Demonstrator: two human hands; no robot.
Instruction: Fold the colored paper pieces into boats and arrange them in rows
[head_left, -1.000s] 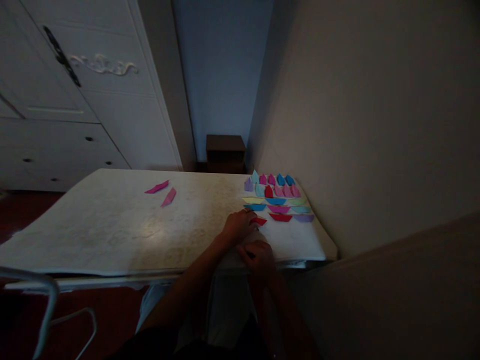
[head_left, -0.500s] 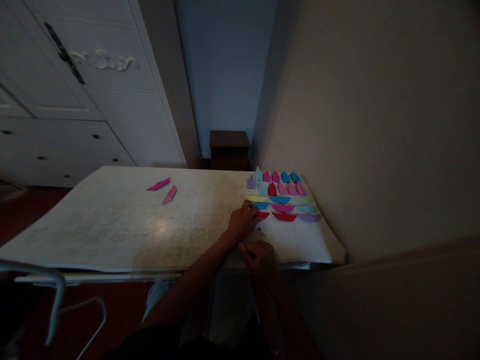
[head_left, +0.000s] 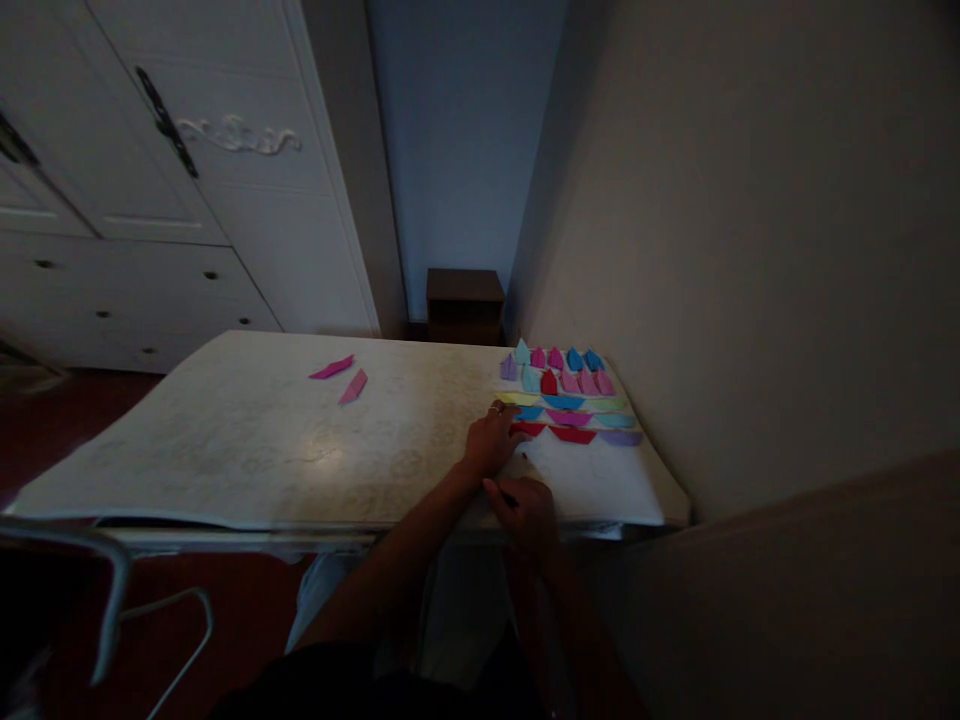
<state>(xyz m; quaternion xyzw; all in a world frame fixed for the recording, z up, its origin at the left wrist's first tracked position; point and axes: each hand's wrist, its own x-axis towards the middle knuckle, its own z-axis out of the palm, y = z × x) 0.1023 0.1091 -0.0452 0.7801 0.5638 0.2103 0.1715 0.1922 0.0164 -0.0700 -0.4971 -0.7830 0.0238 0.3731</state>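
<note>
My left hand point(head_left: 491, 440) lies on the table at the left end of the rows of folded paper boats. Its fingers are stretched out and apart, touching a red paper boat point(head_left: 529, 429) and reaching beside a blue paper boat point(head_left: 530, 412). Close to the front edge, my right hand point(head_left: 529, 510) is curled closed beside my left wrist; whatever its fingers hold, if anything, is hidden. Nearby in the rows are another red paper boat point(head_left: 573, 435), a magenta one point(head_left: 568, 417) and a lilac one point(head_left: 620, 438). A tiny dark speck point(head_left: 524, 456) lies between the hands.
Behind the flat boats stand several pointed paper pieces point(head_left: 549, 382). Two pink folded papers point(head_left: 353, 386) lie farther left on the pale table point(head_left: 405, 440). A wall point(head_left: 750, 250) borders the right side, a white cabinet point(head_left: 247, 220) the back left. A metal frame point(head_left: 112, 600) is at lower left.
The view has shifted slightly, so the table and boats sit a little farther right in it. Both hands keep nearly the same place and pose by the boats.
</note>
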